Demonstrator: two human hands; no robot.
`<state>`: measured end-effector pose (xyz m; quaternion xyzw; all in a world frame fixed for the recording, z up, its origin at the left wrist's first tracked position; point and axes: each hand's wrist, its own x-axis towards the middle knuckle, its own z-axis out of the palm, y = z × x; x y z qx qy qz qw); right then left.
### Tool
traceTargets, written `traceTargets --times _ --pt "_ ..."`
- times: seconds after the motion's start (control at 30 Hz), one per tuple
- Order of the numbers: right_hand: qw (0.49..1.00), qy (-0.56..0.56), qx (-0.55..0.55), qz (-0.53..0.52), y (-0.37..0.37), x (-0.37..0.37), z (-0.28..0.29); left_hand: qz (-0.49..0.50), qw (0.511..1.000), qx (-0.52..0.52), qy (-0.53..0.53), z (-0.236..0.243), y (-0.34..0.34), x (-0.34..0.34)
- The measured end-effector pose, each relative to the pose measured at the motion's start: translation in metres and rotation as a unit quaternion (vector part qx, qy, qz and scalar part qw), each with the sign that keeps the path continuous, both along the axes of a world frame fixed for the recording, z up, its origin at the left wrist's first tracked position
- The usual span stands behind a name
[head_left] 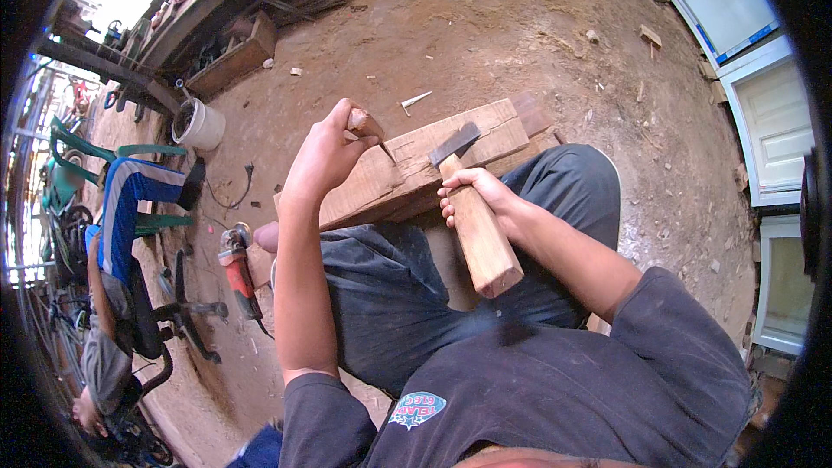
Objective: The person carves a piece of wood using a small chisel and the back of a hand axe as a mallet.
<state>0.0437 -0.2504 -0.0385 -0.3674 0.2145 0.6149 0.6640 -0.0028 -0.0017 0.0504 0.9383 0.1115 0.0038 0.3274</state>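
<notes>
Across in front of my legs lies a thick, rough wooden beam, its top face chipped and marked. My left hand is closed around a short pointed tool with a wooden handle. Its narrow dark tip points down at the beam's top; whether it touches cannot be told. Wrapped around a thick, squared wooden piece is my right hand. At this piece's far end sits a dark, flat metal head or blade, set crosswise over the beam.
A red angle grinder lies on the ground left of my leg. A white bucket stands farther left, near a seated person in blue trousers. White framed panels lean at the right. Wood scraps dot the dirt floor.
</notes>
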Motion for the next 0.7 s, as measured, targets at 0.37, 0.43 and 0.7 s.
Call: traceTargets --times 0.37,0.43,0.7 --pt "0.998 0.061 0.007 -0.025 -0.002 -0.001 -0.008 -0.003 1.0 0.005 0.009 -0.001 0.001 0.001" --pt "1.0 0.029 0.001 -0.009 -0.002 -0.001 -0.006 0.002 1.0 0.002 0.015 -0.001 0.002 0.001" --pt "0.999 -0.031 -0.007 0.018 -0.002 0.003 -0.007 0.004 1.0 0.006 0.013 -0.001 0.004 0.0"
